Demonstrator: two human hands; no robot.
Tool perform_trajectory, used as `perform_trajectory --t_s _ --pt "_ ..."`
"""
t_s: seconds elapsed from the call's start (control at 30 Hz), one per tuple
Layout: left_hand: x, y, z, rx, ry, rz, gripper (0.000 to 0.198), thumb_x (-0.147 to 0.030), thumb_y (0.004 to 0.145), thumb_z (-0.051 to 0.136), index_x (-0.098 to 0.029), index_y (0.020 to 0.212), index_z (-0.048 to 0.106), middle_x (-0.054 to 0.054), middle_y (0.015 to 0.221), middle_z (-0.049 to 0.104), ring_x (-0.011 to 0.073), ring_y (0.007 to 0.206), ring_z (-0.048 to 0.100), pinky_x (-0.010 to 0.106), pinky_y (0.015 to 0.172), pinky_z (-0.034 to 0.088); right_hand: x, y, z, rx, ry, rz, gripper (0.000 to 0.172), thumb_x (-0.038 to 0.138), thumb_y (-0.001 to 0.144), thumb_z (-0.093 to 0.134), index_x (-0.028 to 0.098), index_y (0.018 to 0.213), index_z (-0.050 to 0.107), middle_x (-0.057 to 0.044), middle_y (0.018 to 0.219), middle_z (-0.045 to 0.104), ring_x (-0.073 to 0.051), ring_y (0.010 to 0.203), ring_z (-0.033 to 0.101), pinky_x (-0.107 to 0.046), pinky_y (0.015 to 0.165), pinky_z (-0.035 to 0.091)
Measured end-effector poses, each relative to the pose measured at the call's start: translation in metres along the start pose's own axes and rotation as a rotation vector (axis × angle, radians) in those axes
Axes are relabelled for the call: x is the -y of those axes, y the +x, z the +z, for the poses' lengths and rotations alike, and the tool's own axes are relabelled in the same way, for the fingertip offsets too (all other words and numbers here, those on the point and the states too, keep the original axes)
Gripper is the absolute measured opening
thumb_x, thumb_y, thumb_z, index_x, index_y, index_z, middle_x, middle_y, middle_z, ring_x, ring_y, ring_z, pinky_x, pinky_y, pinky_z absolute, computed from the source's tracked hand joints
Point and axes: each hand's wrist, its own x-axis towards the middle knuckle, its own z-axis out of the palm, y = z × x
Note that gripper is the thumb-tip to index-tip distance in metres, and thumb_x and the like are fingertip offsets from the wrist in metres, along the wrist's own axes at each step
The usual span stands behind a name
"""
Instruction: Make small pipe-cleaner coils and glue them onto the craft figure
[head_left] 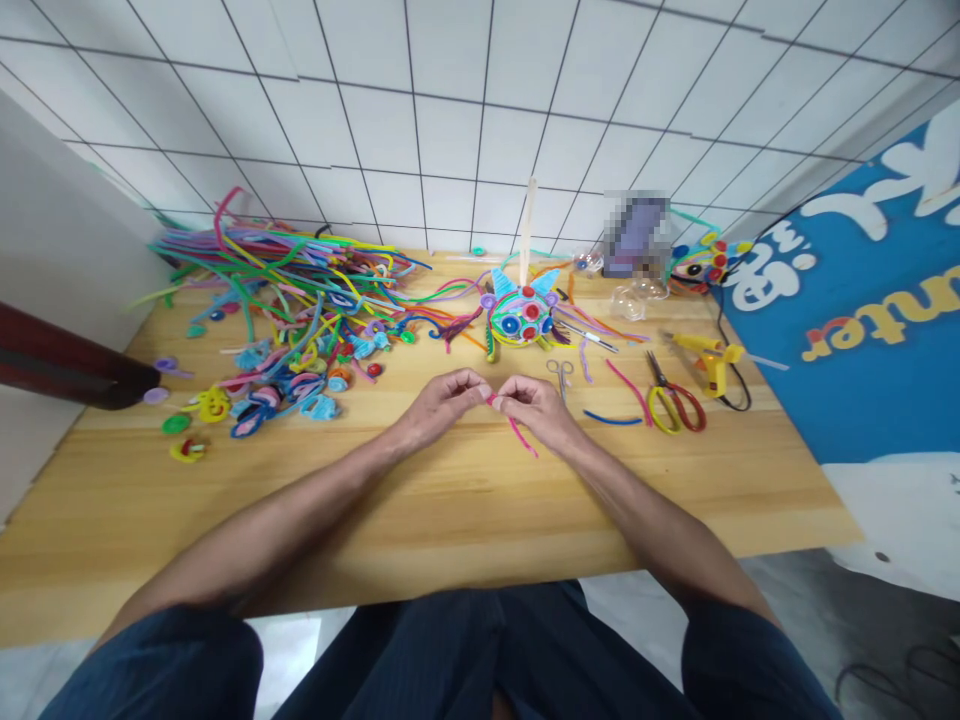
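Note:
Between my two hands, just above the middle of the table, is a pink pipe cleaner (523, 437). My left hand (450, 405) pinches one part of it with thumb and forefinger. My right hand (535, 407) pinches it close beside the left, and a loose end hangs down below the right fingers. The fingertips nearly touch and hide the part in between. Straight beyond my hands sits a colourful decorated figure (523, 315) with blue pointed ears, red and blue button-like discs and a pale stick rising behind it.
A big heap of pipe cleaners (262, 260) and twisted shapes (289, 385) covers the left. On the right lie yellow-and-red-handled scissors (675, 400), a yellow glue gun (711, 365) with its cable, small scissors (560, 375), a blue pipe cleaner piece (613, 419) and clear balls (628, 301).

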Motion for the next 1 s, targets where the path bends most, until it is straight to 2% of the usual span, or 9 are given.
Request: perform_trajectory --t_s 0.13,0.27,0.37,0.47,0.57,0.63,0.7,0.83,1.0 --pt "-0.009 0.001 -0.011 0.110 0.202 0.050 0.030 -0.046 0.084 0.073 -0.016 0.083 0.071 0.000 0.072 0.063 0.0130 0.067 0.048 0.025 0.063 0.037 0.001 -0.001 -0.003 0.059 -0.095 0.005 0.019 0.036 0.076 0.072 0.020 0.070 0.063 0.005 0.061 0.054 -0.010 0.057 0.043 -0.025 0.055 0.032" --pt "-0.005 -0.003 -0.002 -0.017 0.200 0.087 0.030 -0.046 0.086 0.070 -0.017 0.084 0.067 0.001 0.076 0.064 0.0140 0.071 0.052 0.026 0.067 0.040 0.000 0.000 -0.003 0.060 -0.066 -0.012 0.022 0.041 0.080 0.072 0.019 0.080 0.068 0.003 0.070 0.062 -0.011 0.063 0.050 -0.025 0.060 0.038" --pt "0.004 -0.006 0.009 -0.121 0.033 0.047 0.037 -0.054 0.085 0.071 -0.018 0.085 0.062 -0.003 0.069 0.053 0.0114 0.062 0.043 0.024 0.059 0.036 -0.003 0.002 0.000 0.000 0.003 -0.021 0.026 0.045 0.080 0.074 0.020 0.082 0.068 0.001 0.074 0.065 -0.012 0.065 0.053 -0.026 0.063 0.041" --pt "0.009 -0.007 0.013 -0.123 -0.100 -0.011 0.042 -0.060 0.085 0.070 -0.019 0.086 0.060 -0.006 0.064 0.046 0.0100 0.056 0.036 0.024 0.053 0.031 -0.005 0.001 0.003 -0.026 0.015 -0.032 0.025 0.044 0.081 0.072 0.020 0.081 0.068 0.001 0.074 0.066 -0.013 0.065 0.054 -0.027 0.063 0.042" --pt "0.004 -0.005 0.007 -0.044 0.069 0.053 0.034 -0.051 0.086 0.070 -0.018 0.086 0.064 -0.002 0.071 0.057 0.0113 0.061 0.044 0.024 0.059 0.035 -0.003 -0.002 0.002 -0.021 -0.101 -0.062 0.019 0.039 0.084 0.070 0.021 0.078 0.066 0.002 0.069 0.062 -0.012 0.060 0.050 -0.027 0.060 0.038" --pt "-0.002 -0.004 0.001 -0.003 0.261 0.131 0.024 -0.041 0.088 0.070 -0.018 0.085 0.068 0.000 0.075 0.062 0.0125 0.065 0.047 0.025 0.063 0.037 -0.001 -0.004 0.000 -0.029 -0.239 -0.145 0.014 0.032 0.086 0.068 0.022 0.077 0.065 0.002 0.069 0.061 -0.012 0.061 0.049 -0.027 0.060 0.037" --pt "-0.006 -0.003 -0.003 -0.012 0.366 0.184 0.018 -0.035 0.089 0.068 -0.018 0.083 0.070 0.001 0.075 0.063 0.0134 0.066 0.048 0.026 0.064 0.037 0.001 -0.005 -0.002 -0.032 -0.343 -0.238 0.009 0.025 0.086 0.067 0.022 0.078 0.067 0.001 0.072 0.062 -0.013 0.065 0.051 -0.028 0.063 0.037" --pt "-0.003 -0.002 -0.003 -0.057 0.273 0.131 0.023 -0.040 0.089 0.068 -0.018 0.084 0.067 0.001 0.076 0.063 0.0146 0.069 0.051 0.026 0.066 0.039 0.000 -0.004 -0.005 -0.027 -0.304 -0.235 0.007 0.028 0.089 0.067 0.023 0.086 0.070 0.001 0.076 0.066 -0.014 0.068 0.054 -0.028 0.065 0.040" --pt "0.004 0.000 -0.001 -0.052 0.135 0.055 0.032 -0.048 0.084 0.073 -0.017 0.086 0.067 0.001 0.077 0.063 0.0145 0.071 0.053 0.027 0.068 0.042 -0.004 -0.002 -0.002 -0.072 -0.187 -0.161 0.012 0.033 0.088 0.069 0.022 0.082 0.070 0.002 0.070 0.064 -0.014 0.066 0.055 -0.027 0.063 0.040"
